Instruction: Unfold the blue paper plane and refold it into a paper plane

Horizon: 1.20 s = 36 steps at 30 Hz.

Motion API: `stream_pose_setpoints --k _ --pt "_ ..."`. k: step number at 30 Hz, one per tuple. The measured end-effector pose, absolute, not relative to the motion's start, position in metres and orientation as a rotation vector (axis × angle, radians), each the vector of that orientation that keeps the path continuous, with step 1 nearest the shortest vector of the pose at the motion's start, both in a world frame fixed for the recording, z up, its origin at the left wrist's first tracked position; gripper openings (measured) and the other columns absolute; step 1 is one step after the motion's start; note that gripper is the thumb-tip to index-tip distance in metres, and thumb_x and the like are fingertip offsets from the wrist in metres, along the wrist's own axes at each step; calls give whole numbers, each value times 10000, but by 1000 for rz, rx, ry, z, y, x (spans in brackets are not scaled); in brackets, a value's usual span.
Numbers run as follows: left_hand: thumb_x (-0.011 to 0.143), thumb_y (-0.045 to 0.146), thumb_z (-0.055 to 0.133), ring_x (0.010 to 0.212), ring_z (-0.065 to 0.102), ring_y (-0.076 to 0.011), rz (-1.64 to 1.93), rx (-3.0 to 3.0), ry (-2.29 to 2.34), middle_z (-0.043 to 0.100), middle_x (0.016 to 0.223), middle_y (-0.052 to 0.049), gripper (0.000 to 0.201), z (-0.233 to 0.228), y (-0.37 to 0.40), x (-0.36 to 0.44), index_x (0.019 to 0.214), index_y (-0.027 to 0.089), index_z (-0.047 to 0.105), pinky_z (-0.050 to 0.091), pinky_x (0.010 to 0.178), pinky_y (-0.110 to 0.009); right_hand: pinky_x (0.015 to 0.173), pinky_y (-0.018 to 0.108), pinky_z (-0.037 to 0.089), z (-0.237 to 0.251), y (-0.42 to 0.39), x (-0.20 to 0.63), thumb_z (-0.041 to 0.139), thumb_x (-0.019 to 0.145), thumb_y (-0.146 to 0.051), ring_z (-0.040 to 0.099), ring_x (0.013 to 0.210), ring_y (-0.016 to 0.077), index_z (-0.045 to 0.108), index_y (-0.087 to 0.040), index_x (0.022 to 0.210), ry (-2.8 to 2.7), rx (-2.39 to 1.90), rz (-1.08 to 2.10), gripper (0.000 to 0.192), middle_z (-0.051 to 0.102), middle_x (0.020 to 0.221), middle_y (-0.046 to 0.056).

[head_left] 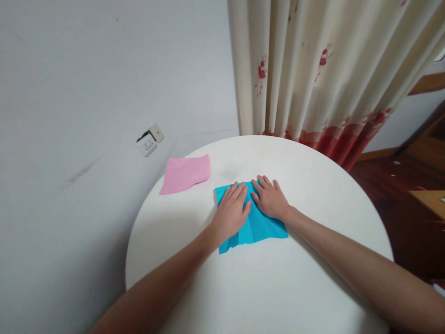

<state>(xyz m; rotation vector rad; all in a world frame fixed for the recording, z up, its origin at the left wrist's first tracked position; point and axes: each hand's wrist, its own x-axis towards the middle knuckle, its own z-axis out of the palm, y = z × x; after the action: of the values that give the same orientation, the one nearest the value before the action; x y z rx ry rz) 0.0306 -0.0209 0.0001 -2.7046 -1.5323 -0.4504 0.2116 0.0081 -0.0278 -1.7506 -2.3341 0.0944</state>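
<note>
A creased blue sheet (262,227), which looks like paper, lies on the round white table (278,287). Its near edge is uneven and its left near corner looks torn or rough. My left hand (232,208) rests flat on the left half of the sheet, fingers stretched toward the far edge. On the right half lies my right hand (269,197), palm down with its fingers slightly spread; some fingertips reach past the far edge. Both hands are open and hold nothing. The parts of the sheet beneath the palms are hidden.
A pink sheet (186,174) with creases lies at the table's far left, near the wall. A wall socket (146,144) sits just beyond it. Behind the table hangs a cream curtain (299,69) with red patterns. At the right edge is a wooden surface (429,202).
</note>
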Motion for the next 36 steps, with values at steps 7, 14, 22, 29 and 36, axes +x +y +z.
stream_pose_setpoints --k 7,14,22,29,36 --pt "1018 423 281 1511 150 -271 -162 -2753 -1509 208 1623 -126 600 -20 -11 28 1531 113 306 163 1220 -511 1200 551 59 -15 -3 200 302 1005 -307 124 1509 299 380 -84 1498 -2312 -1692 -151 547 238 1612 166" --pt "1010 337 273 1512 153 -234 -161 -2771 -1484 244 1620 -80 560 -17 -6 26 1544 166 288 166 1222 -485 1203 573 7 -13 -21 184 304 981 -251 115 1509 311 394 12 1469 -2389 -1610 -223 561 271 1586 208" --pt "1015 366 262 1513 149 -236 -177 -2794 -1487 245 1621 -72 572 -20 -2 24 1544 150 285 156 1223 -481 1200 532 142 -20 -4 196 240 1018 -367 222 1485 312 312 9 1509 -2375 -1779 -13 623 281 1579 211" --pt "995 318 276 1513 152 -208 -176 -2812 -1484 239 1623 -90 583 -22 1 24 1554 156 248 132 1226 -455 1200 490 167 -24 -11 184 276 983 -236 209 1490 303 310 13 1511 -2456 -1572 3 585 263 1584 215" --pt "1006 333 263 1505 186 -220 -191 -2792 -1483 239 1624 -82 573 -23 2 23 1551 155 262 141 1223 -455 1201 462 180 -25 -2 188 250 1009 -303 219 1491 262 324 -37 1518 -2429 -1572 58 579 257 1601 156"
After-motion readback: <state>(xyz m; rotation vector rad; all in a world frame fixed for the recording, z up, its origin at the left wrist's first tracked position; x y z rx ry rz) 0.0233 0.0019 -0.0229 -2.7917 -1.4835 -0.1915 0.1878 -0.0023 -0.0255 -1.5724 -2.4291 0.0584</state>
